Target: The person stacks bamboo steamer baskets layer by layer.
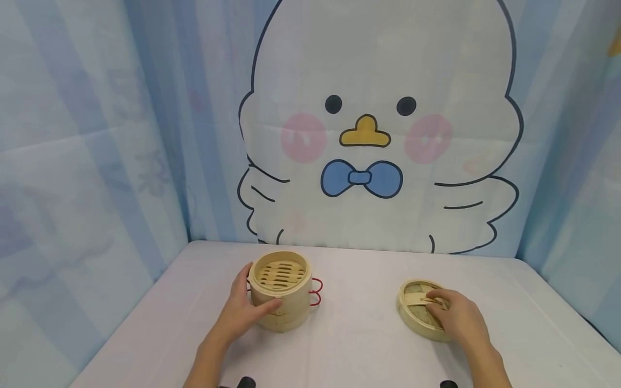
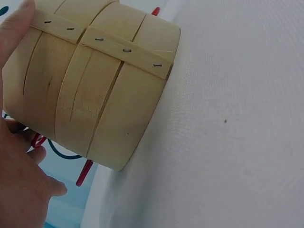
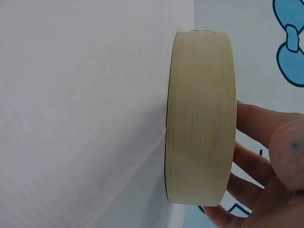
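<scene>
A round bamboo steamer stands on the table at centre-left, its tiers stacked and its slatted inner rack showing from above. Red loops stick out from its right side. My left hand grips the stack from the left, thumb across the near wall and fingers round the far side. In the left wrist view the stapled bamboo wall fills much of the picture. Farther right, the woven bamboo lid lies flat on the table. My right hand pinches the strap on top of it.
A white cloth covers the table. Behind it hangs a curtain printed with a white bird and a blue bow tie. Striped blue curtains close off the sides. Two small dark objects show at the near edge.
</scene>
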Motion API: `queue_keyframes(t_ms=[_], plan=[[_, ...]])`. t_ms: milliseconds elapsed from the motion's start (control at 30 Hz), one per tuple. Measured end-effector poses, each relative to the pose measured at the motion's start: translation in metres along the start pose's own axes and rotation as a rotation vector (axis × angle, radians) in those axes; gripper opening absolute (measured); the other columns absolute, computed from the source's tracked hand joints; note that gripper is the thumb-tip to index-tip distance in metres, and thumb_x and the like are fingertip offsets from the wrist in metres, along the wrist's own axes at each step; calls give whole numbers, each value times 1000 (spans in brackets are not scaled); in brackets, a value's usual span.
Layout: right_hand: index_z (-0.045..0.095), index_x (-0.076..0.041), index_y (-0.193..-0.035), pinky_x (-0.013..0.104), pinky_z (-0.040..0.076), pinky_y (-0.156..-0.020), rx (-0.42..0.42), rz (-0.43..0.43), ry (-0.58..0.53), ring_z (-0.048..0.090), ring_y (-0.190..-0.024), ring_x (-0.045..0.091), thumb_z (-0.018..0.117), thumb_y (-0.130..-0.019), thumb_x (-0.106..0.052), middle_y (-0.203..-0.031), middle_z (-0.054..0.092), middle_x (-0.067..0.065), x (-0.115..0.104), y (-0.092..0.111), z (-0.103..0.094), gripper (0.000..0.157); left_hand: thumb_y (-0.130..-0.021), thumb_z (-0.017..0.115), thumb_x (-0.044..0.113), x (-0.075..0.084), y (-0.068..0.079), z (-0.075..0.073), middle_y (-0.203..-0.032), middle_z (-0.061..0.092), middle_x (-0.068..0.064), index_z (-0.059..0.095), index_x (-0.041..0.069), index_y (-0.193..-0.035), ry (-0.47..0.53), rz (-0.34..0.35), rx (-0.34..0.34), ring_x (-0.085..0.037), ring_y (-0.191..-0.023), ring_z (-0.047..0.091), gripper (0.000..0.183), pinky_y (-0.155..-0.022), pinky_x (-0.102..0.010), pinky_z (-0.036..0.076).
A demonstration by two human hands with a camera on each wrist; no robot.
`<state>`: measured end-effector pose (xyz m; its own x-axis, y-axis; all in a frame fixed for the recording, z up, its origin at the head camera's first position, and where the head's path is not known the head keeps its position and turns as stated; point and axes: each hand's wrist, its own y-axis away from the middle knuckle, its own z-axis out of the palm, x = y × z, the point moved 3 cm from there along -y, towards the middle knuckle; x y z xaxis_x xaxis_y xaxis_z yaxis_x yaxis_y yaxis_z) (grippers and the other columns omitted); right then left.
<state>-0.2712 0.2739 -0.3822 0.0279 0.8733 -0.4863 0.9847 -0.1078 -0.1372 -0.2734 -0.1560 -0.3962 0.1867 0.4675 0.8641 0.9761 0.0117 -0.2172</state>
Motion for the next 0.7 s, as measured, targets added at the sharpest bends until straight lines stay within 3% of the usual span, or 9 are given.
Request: queue_keyframes(t_ms=[700], plan=[[67,-7,-106,61,36,-89,40,-9,13,44,-112,50,67,-87,-29,-121,53,28,-3,1,0,29,-68,79,51,-1,-1,-1,-150,18,-14,13,10,-147,-6,0,-5,-32,-135,21,111,-103,-59,24]])
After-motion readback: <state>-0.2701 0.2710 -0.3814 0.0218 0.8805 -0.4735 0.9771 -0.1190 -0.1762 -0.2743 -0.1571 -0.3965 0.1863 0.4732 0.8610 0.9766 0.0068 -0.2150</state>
